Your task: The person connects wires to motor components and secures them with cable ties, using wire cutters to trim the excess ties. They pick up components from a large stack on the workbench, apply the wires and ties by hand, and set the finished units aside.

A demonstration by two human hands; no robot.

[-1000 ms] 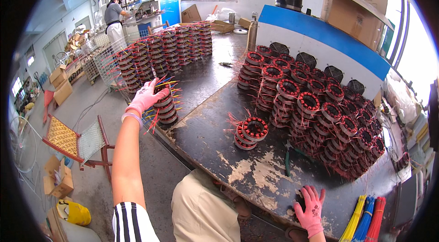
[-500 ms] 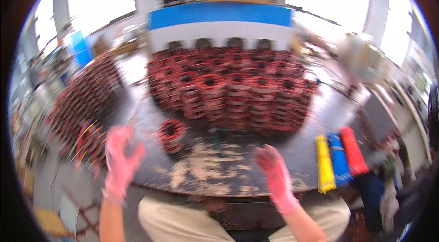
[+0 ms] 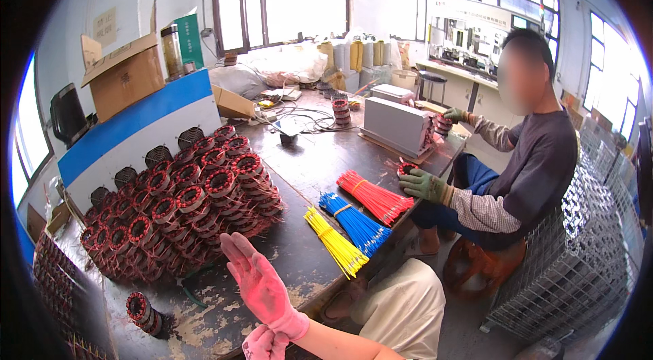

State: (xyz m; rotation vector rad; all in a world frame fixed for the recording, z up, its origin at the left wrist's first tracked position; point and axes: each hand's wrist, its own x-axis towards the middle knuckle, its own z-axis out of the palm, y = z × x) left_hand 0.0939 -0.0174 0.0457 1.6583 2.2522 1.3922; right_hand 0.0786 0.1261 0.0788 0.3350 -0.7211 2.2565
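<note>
My right hand, in a pink glove with a darkened palm, is raised over the table's near edge, fingers stretched out and holding nothing. My left hand, also in a pink glove, is at the right wrist with its fingers closed on the cuff of the right glove; part of it is cut off by the lower edge. Left of both hands stands a short stack of motor stators with red windings. Beyond them rises a large pile of similar stators. Bundles of yellow wires, blue wires and red wires lie to the right.
A co-worker in green gloves sits at the table's right side, handling stators near a grey box-shaped machine. A wire-mesh cage stands behind that person. Along the far left runs a blue-and-white panel with a cardboard box.
The view has swung to the right, bringing the co-worker into clear sight. My hands, apart before, have come together, and the left has taken hold of the right glove's cuff.
</note>
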